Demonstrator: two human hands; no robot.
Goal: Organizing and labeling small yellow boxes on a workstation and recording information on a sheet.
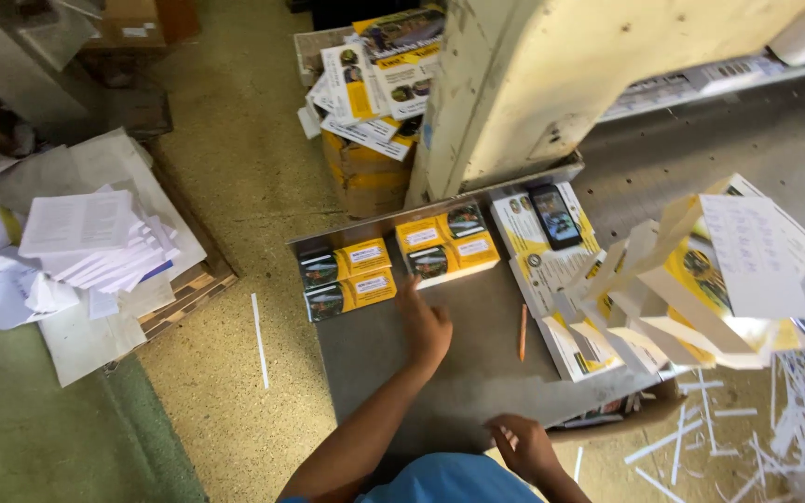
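A person's left hand (424,326) reaches across a grey metal table (477,363), grip spread flat, fingertips just beside a stack of yellow-and-black booklets (447,246). A second stack (347,278) lies near the table's left edge. The right hand (524,447) rests open at the near edge, holding nothing. An orange pencil (523,332) lies between the hands and a fanned pile of covers (682,289), with a phone (554,215) on top of printed sheets behind it.
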